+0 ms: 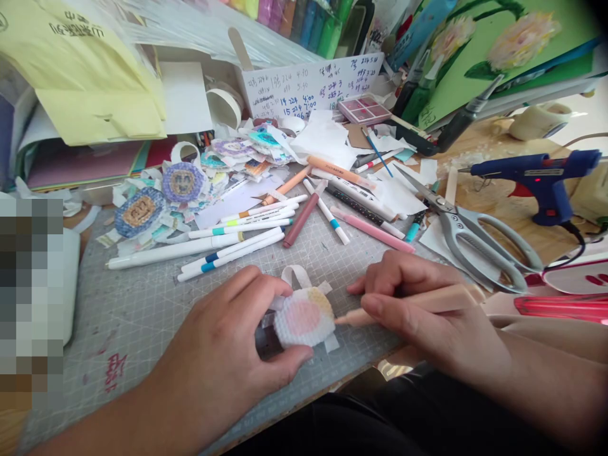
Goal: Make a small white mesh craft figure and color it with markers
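My left hand (237,335) grips a small white bumpy-textured oval piece (304,320) by its left side, thumb below and fingers above. The piece has a pink round centre and a yellowish patch at its upper right, with strips of white tape sticking out around it. In my right hand (422,310) is a peach-coloured marker (403,307), pinched between thumb and fingers. Its tip is at the right edge of the oval piece; whether it touches is hard to tell. Beneath both hands lies a grey gridded cutting mat (156,329).
Several loose markers (251,231) lie beyond my hands. Coloured textured pieces (185,183) are heaped at the back left. Grey scissors (465,234) rest at the right, near a blue glue gun (536,177). A handwritten white card (308,85) stands at the back.
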`<act>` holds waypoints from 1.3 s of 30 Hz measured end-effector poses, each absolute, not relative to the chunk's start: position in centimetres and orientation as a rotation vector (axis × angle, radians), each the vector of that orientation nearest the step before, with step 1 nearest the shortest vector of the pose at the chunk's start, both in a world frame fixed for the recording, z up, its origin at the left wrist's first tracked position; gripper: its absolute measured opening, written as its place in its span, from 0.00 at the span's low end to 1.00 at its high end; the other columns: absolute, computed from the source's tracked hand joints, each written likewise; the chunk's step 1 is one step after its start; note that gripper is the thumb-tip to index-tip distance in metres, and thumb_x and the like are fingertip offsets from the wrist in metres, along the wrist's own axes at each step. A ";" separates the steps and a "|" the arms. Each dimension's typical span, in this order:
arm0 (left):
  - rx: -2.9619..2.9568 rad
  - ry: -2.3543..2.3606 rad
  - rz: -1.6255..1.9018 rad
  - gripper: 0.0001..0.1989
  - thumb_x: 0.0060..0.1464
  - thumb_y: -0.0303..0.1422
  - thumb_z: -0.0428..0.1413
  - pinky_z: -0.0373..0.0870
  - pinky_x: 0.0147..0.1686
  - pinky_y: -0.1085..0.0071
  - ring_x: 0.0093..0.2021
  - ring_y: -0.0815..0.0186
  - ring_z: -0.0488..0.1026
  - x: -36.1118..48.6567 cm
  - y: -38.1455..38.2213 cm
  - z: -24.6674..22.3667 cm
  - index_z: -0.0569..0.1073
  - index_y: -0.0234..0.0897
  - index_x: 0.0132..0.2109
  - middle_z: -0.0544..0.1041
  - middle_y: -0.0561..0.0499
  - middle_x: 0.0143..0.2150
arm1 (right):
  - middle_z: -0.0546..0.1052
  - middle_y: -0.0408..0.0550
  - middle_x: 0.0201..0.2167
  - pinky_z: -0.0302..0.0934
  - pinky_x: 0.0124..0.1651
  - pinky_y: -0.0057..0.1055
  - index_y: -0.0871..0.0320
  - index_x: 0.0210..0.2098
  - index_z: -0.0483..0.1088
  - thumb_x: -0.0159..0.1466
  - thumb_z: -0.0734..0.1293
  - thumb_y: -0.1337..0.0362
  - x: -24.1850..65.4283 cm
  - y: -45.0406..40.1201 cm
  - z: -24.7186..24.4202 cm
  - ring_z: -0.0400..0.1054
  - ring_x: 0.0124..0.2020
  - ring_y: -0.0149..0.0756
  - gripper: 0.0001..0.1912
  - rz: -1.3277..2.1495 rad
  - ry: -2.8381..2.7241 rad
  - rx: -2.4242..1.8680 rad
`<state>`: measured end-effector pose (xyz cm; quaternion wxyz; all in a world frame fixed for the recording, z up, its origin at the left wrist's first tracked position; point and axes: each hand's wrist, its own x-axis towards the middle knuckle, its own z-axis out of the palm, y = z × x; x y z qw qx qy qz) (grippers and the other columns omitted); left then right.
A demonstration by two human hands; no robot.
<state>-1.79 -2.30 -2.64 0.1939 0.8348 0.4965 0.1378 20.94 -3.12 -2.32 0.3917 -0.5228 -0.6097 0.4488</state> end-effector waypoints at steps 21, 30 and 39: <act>2.309 1.415 0.384 0.16 0.40 0.39 0.62 0.68 0.33 0.63 0.35 0.58 0.70 -1.5 -2.2 -2.5 0.70 0.42 0.38 0.71 0.52 0.35 | 0.74 0.45 0.21 0.57 0.19 0.25 0.56 0.23 0.64 0.57 0.68 0.61 20.5 -3.0 -2.1 0.71 0.27 0.37 0.10 1.112 -1.638 -1.370; 2.276 1.416 0.375 0.15 0.41 0.40 0.63 0.69 0.34 0.61 0.35 0.57 0.71 -1.4 -2.1 -2.2 0.70 0.43 0.37 0.72 0.51 0.35 | 0.73 0.43 0.20 0.60 0.22 0.25 0.55 0.24 0.64 0.58 0.68 0.63 20.5 -3.1 -2.2 0.70 0.27 0.35 0.10 1.113 -1.692 -1.299; 2.310 1.421 0.399 0.16 0.42 0.42 0.63 0.67 0.32 0.61 0.35 0.56 0.69 -1.5 -2.3 -2.4 0.68 0.43 0.37 0.70 0.50 0.35 | 0.73 0.43 0.20 0.64 0.26 0.27 0.55 0.24 0.64 0.58 0.68 0.63 20.4 -3.7 -2.3 0.73 0.35 0.41 0.09 1.106 -1.660 -1.322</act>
